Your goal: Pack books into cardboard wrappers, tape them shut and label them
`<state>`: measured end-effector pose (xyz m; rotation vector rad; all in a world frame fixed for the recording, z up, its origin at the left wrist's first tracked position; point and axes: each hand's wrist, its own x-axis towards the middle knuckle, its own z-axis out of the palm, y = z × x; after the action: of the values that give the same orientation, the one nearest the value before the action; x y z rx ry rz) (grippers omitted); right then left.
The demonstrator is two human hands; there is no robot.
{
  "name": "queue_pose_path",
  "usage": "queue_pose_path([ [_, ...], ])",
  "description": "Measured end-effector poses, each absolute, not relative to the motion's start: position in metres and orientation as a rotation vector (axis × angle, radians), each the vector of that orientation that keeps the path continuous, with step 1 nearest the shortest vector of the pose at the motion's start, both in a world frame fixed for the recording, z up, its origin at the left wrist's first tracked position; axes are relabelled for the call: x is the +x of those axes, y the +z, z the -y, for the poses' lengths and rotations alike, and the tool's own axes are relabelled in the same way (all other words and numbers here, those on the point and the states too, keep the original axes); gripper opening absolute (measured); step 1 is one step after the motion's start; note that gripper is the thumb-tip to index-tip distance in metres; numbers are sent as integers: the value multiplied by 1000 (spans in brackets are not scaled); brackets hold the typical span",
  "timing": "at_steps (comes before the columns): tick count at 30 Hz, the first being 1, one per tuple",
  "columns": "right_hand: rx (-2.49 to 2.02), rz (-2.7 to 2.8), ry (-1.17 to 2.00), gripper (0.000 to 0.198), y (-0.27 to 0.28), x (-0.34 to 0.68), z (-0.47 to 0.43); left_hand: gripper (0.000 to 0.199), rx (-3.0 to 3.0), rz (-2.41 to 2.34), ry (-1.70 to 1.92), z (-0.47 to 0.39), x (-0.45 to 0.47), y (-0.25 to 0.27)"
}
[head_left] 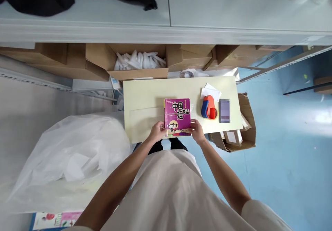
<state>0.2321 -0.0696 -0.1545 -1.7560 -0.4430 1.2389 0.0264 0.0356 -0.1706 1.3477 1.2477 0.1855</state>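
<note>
A purple book (178,115) with Chinese characters and two cartoon figures on its cover is held level over the front part of a pale yellow table (150,92). My left hand (157,131) grips its lower left edge, and my right hand (196,130) has the lower right edge, thumbs on the cover. The fingers under the book are hidden. Flat on the table, partly behind the book, lies a clear plastic sheet (145,120). To the right of the book stands a red and blue tape dispenser (209,107).
White paper slips (211,93) and a phone (224,111) lie at the table's right. A carton (249,134) with boxes stands on the floor beside it. Behind is an open cardboard box (140,73) of white rolled pieces. A large translucent plastic bag (75,158) fills the left floor.
</note>
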Motion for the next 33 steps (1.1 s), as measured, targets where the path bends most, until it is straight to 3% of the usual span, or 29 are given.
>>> queue_pose_path([
  [10, -2030, 682, 1169, 39, -214, 268, 99, 19, 1515, -1450, -47, 5, 75, -203],
  [16, -2252, 989, 684, 54, -223, 265, 108, 56, 2002, -1503, -119, 10, 84, -188],
  [23, -2156, 665, 1059, 84, -226, 270, 94, 59, 2077, -1315, -29, 24, 89, -196],
  [27, -2179, 575, 1292, 67, -219, 283, 76, 63, 2073, -1263, 7, 21, 85, -205],
  [30, -2242, 644, 1263, 46, -211, 291, 69, 64, 2079, -1242, 35, 20, 82, -209],
  [33, -2094, 622, 1261, 42, -205, 292, 70, 59, 2088, -1220, 67, 21, 79, -211],
])
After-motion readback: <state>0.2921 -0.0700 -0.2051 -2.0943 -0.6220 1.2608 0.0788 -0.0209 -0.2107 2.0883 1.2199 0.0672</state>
